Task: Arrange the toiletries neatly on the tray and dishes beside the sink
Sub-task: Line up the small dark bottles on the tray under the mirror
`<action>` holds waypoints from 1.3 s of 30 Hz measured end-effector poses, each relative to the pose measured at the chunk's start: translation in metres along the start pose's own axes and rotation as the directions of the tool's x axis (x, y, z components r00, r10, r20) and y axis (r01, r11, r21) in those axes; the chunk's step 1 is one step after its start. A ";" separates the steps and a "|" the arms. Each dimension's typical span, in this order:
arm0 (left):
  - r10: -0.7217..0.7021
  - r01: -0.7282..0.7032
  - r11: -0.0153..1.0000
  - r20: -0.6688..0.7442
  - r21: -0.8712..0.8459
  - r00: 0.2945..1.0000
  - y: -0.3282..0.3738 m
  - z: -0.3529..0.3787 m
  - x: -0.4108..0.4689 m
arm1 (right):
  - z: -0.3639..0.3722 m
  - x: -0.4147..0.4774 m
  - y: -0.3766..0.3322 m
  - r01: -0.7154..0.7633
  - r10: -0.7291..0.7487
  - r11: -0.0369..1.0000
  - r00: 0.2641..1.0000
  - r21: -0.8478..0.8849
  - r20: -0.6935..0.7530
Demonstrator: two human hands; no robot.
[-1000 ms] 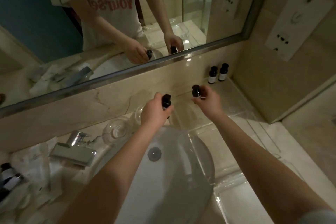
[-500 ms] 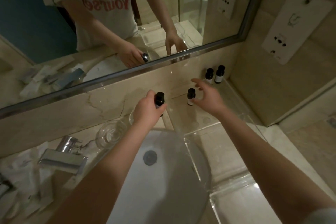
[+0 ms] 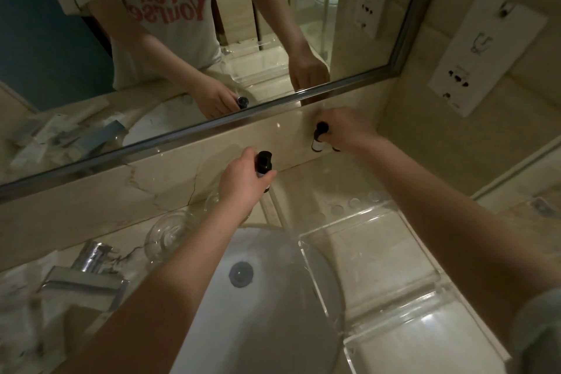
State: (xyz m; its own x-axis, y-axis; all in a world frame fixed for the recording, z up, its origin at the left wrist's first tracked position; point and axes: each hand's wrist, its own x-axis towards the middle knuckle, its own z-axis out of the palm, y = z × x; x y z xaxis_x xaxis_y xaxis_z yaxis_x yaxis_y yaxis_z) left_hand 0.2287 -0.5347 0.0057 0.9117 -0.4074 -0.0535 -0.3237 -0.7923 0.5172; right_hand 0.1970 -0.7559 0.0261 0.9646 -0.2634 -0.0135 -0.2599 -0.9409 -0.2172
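Observation:
My left hand (image 3: 243,183) holds a small dark bottle (image 3: 264,163) with a black cap, upright, above the back rim of the sink. My right hand (image 3: 346,130) reaches to the back of the clear acrylic tray (image 3: 391,209) by the wall. Its fingers are closed on the cap end of a second small bottle (image 3: 318,139) standing there. A dark bit of another bottle (image 3: 335,148) shows under the palm; the hand hides the rest. A round clear glass dish (image 3: 170,234) sits left of the tray, behind the sink.
The white sink basin (image 3: 267,313) lies under my arms, with the chrome faucet (image 3: 88,279) at its left. White sachets and packets (image 3: 21,297) are scattered on the counter at far left. A mirror runs along the back wall, and a socket plate (image 3: 485,51) is on the right wall.
My right hand set its bottle down on the tray, opened, then moved back toward the wall and closed on a bottle there. My left hand kept its bottle, almost still.

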 end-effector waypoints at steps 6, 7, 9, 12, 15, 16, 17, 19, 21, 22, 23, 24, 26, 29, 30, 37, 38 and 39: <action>0.000 0.000 1.000 0.002 -0.003 1.000 0.003 0.000 0.005 | 0.014 0.012 0.003 0.016 -0.008 0.995 0.997 -0.100 0.075; 0.002 -0.002 1.000 0.005 -0.005 1.000 0.003 0.001 0.006 | 0.015 0.012 0.004 0.015 -0.007 0.994 0.997 -0.106 0.074; 0.001 -0.001 1.000 0.007 -0.028 1.000 0.004 0.002 0.007 | 0.016 0.013 0.004 0.016 -0.010 0.994 0.998 -0.105 0.062; -0.002 0.004 0.993 0.011 -0.119 1.000 0.009 0.003 0.010 | 0.018 0.014 0.006 0.021 -0.015 0.997 0.998 -0.081 0.065; 0.001 0.010 0.981 0.054 -0.195 0.999 0.020 0.005 0.019 | 0.016 0.012 0.009 0.023 -0.021 0.999 0.998 -0.042 0.054; 0.002 0.014 0.976 0.073 -0.219 0.997 0.024 0.006 0.024 | 0.016 0.012 0.011 0.023 -0.022 0.999 0.999 -0.021 0.046; 0.006 0.016 0.971 0.092 -0.237 0.996 0.027 0.008 0.029 | 0.015 0.011 0.013 0.024 -0.024 1.000 0.999 0.000 0.040; 0.019 0.014 0.970 0.133 -0.244 0.991 0.032 0.013 0.041 | 0.016 0.011 0.015 0.021 -0.022 0.999 0.999 0.028 0.037; 0.034 0.009 0.974 0.181 -0.228 0.983 0.034 0.020 0.050 | 0.017 0.012 0.017 0.030 -0.030 0.999 0.999 0.023 0.033; 0.038 0.008 0.976 0.207 -0.216 0.978 0.033 0.023 0.052 | 0.018 0.012 0.017 0.034 -0.035 0.999 0.999 0.018 0.031; 0.042 0.006 0.979 0.231 -0.205 0.972 0.032 0.027 0.053 | 0.017 0.012 0.017 0.037 -0.037 0.999 0.999 0.013 0.030; 0.047 0.004 0.979 0.250 -0.202 0.967 0.029 0.030 0.054 | 0.016 0.012 0.016 0.036 -0.036 0.999 0.999 0.008 0.030; 0.063 -0.006 0.977 0.263 -0.213 0.963 0.024 0.036 0.054 | 0.014 0.012 0.015 0.034 -0.034 0.999 0.999 0.006 0.031; 0.130 -0.081 0.981 0.278 -0.178 0.952 0.022 0.037 0.055 | 0.014 0.011 0.013 0.042 -0.042 0.999 0.999 0.015 0.024; 0.149 -0.106 0.982 0.291 -0.157 0.945 0.023 0.038 0.055 | 0.014 0.011 0.012 0.045 -0.045 0.999 0.999 0.010 0.019; 0.104 -0.078 0.991 0.270 -0.104 0.957 0.031 0.034 0.050 | 0.016 0.011 0.011 0.039 -0.039 0.999 0.999 0.005 0.000; 0.085 -0.075 0.996 0.216 -0.054 0.973 0.034 0.034 0.049 | 0.016 0.011 0.012 0.036 -0.036 0.999 0.999 0.009 -0.006; 0.068 -0.071 0.997 0.160 0.016 0.985 0.037 0.033 0.049 | 0.017 0.011 0.012 0.033 -0.033 0.999 0.999 0.009 -0.013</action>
State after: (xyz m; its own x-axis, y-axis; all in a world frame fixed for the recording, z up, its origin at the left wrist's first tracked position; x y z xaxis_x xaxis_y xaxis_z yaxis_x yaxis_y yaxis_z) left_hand 0.2531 -0.5994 -0.0063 0.8353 -0.5276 -0.1545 -0.3919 -0.7685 0.5057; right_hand 0.2053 -0.7661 0.0070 0.9719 -0.2353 0.0058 -0.2279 -0.9470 -0.2262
